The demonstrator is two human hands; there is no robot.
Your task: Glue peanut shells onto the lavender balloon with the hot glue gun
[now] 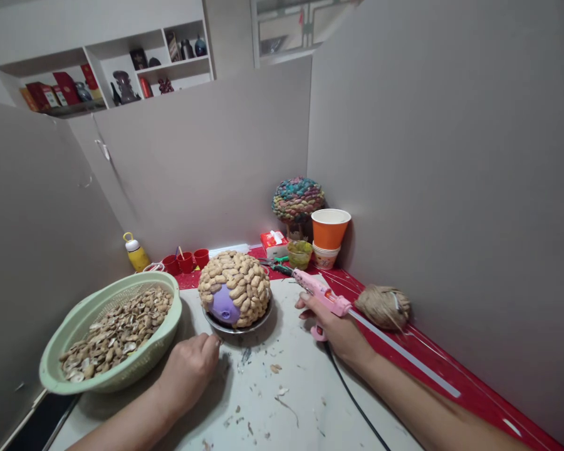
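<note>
My right hand (334, 321) is wrapped round the handle of a pink hot glue gun (317, 289), whose nozzle points up and left. A long glue stick (404, 354) sticks out of its rear. To the left, my left hand (192, 363) is closed, thumb and fingers together, just in front of a metal bowl (237, 330); what it holds, if anything, is hidden. In that bowl rests a purple ball (224, 303), mostly covered with peanut shells (244, 279). One bare purple patch faces me.
A green basket (173, 319) of peanut shells stands at left. Shell scraps (275, 368) litter the white board (263, 413). Behind are red cups (185, 262), a yellow bottle (137, 255), an orange paper cup (329, 232) and a colourful shell-covered model (297, 199). Twine (383, 307) lies right, beside a grey partition.
</note>
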